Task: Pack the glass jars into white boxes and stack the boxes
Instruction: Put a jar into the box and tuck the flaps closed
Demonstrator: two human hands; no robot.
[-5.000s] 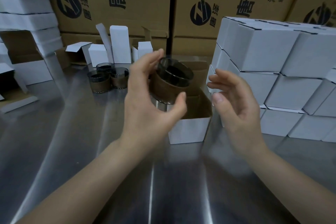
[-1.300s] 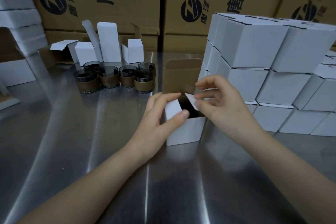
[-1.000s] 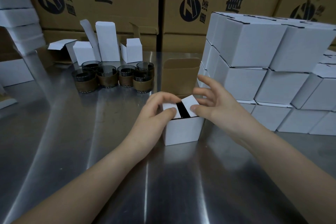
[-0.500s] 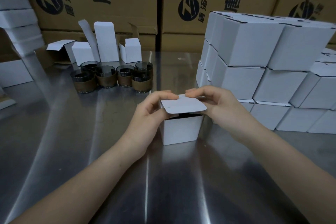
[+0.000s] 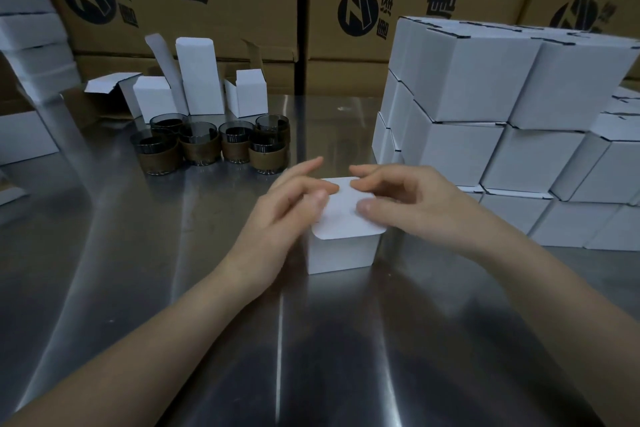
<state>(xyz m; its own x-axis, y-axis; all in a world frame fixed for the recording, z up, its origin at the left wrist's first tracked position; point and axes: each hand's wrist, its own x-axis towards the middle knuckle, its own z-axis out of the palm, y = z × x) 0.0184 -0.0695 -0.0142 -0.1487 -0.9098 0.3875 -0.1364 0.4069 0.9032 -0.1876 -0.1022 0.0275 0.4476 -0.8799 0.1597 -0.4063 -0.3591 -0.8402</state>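
The left hand (image 5: 287, 208) and right hand (image 5: 412, 204) are pressing relaxed, open fingers onto the lid of the white box (image 5: 341, 253); the box is sitting directly beneath the fingertips. The glass jars (image 5: 207, 146) are standing beyond the left fingers.

Left hand (image 5: 287, 208): frame centre, palm down, fingers nearly straight.
Right hand (image 5: 412, 201): centre-right, fingers loosely bent, tips meeting the left's.
Left forearm (image 5: 156, 333), right forearm (image 5: 526, 291): bare, converging from lower corners.

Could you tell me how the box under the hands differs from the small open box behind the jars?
The box under the hands has its lid folded down, left hand and right hand touching it; the small open box has its flap upright, untouched. The first sits nearer the camera. Both are white.
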